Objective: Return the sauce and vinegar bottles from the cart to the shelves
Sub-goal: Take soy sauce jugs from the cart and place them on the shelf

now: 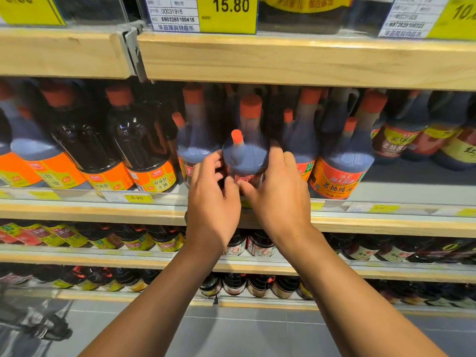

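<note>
Left hand (pixel 211 199) and right hand (pixel 279 194) clasp a dark, red-capped, red-labelled sauce bottle (pixel 251 153).

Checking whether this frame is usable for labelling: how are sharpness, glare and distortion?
Head view, centre: the held bottle and the left hand and right hand gripping it are slightly motion-blurred, its label unreadable. Head view, top: the 15.80 price tag reads clearly. Head view, edges: wide-angle distortion bows the shelf board; the lower left corner is smeared. Head view, bottles: bluish sheen on their shoulders.
</note>
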